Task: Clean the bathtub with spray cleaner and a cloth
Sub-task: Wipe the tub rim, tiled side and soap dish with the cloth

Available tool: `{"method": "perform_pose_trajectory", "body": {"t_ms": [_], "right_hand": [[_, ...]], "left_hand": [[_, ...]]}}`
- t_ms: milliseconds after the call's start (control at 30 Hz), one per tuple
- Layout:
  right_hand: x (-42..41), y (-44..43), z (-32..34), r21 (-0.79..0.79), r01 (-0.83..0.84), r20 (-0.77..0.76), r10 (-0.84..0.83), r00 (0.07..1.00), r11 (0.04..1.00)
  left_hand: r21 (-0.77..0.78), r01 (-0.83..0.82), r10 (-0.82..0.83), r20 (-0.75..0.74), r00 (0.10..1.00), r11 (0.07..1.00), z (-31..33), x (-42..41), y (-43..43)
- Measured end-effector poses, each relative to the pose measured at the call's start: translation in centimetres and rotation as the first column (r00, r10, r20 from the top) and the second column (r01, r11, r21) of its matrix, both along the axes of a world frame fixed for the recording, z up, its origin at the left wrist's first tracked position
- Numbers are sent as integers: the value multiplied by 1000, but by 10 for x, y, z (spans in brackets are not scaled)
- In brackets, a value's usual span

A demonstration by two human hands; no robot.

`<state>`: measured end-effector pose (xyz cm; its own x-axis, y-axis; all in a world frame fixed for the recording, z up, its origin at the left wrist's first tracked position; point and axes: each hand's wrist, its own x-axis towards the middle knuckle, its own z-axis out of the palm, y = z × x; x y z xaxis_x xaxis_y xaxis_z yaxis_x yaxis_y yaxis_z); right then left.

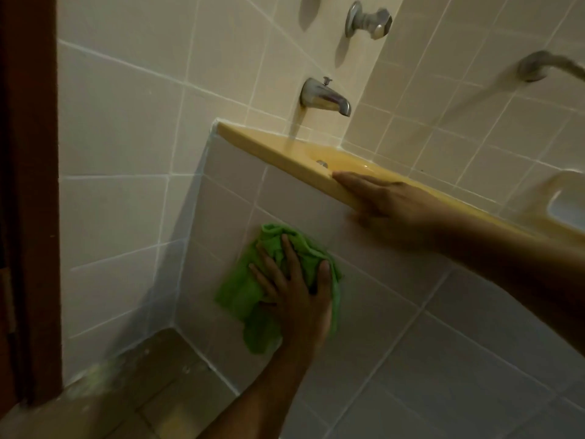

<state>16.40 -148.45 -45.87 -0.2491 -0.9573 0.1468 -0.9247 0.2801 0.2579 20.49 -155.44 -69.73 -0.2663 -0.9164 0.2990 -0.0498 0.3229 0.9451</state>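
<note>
The yellow bathtub (272,150) runs from upper middle to the right, with a grey tiled front panel (395,312) below its rim. My left hand (297,289) presses a crumpled green cloth (247,289) flat against that tiled panel, fingers spread over it. Palm down, my right hand (380,198) rests on the tub's yellow rim, holding nothing. No spray cleaner is in view. The inside of the tub is mostly hidden; only a strip near the drain fitting (322,163) shows.
A chrome spout (326,98) and a tap handle (367,22) stick out of the tiled wall above the tub. A grab bar (544,66) and a soap dish (566,201) are on the right wall. A dark wooden door frame (28,185) stands at left, tiled floor (164,375) below.
</note>
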Motion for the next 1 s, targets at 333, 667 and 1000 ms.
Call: {"method": "perform_pose_trajectory", "body": {"t_ms": [333,667,1000], "right_hand": [[-21,132,-7,-62,51,112,-44,993,997],[-11,230,-10,-107,174,71,-167,983,979],[-7,254,-3,-178,201,273,-148,951,963]], "left_hand": [[-124,82,-83,-4,997,989,89,-4,45],[-292,30,-56,-83,995,956,128,-12,122],[108,350,-312,-269,911,931,196,57,138]]}}
